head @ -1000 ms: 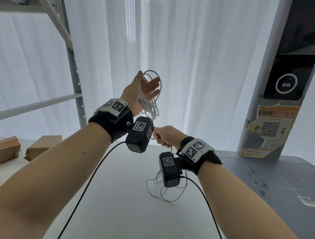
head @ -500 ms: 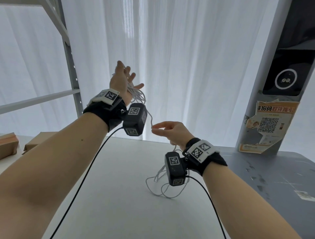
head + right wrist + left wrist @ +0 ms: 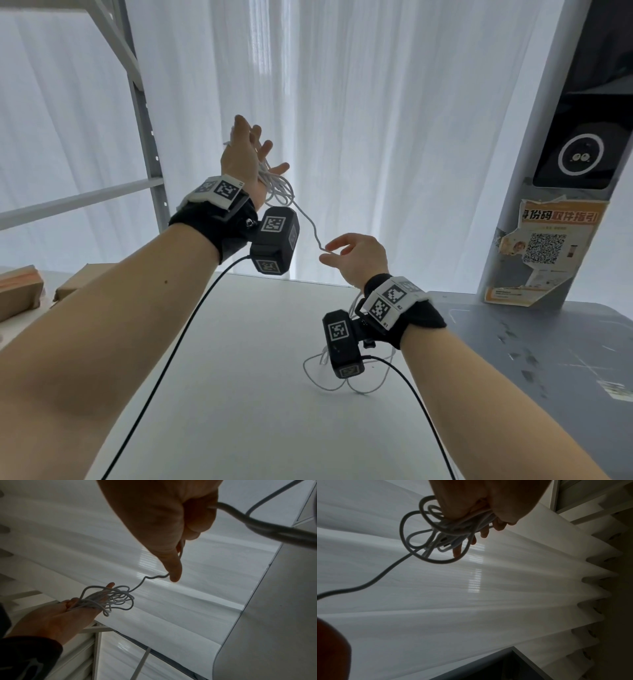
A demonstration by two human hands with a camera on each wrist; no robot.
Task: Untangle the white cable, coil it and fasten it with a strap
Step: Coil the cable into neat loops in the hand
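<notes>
The white cable (image 3: 279, 192) is looped in a loose bundle over my raised left hand (image 3: 246, 154), whose fingers are spread and straight. The left wrist view shows the cable loops (image 3: 428, 534) lying across the palm (image 3: 488, 500). One strand runs down and right to my right hand (image 3: 352, 253), which pinches it between thumb and forefinger. In the right wrist view the strand passes through the right hand (image 3: 163, 520) towards the bundle (image 3: 109, 599) on the left hand (image 3: 56, 619). The remaining slack (image 3: 322, 380) lies on the white table (image 3: 239, 394), partly hidden by my right wrist camera. No strap is visible.
Cardboard boxes (image 3: 20, 291) sit at the far left of the table. A grey metal shelf upright (image 3: 147, 137) stands behind them. A pillar with a poster (image 3: 544, 253) rises at the back right over a scuffed grey tabletop (image 3: 531, 342). White curtains fill the background.
My left hand rose, shifted left and turned, carrying the loops with it. My right hand moved from a closed fist to a fingertip pinch on the strand.
</notes>
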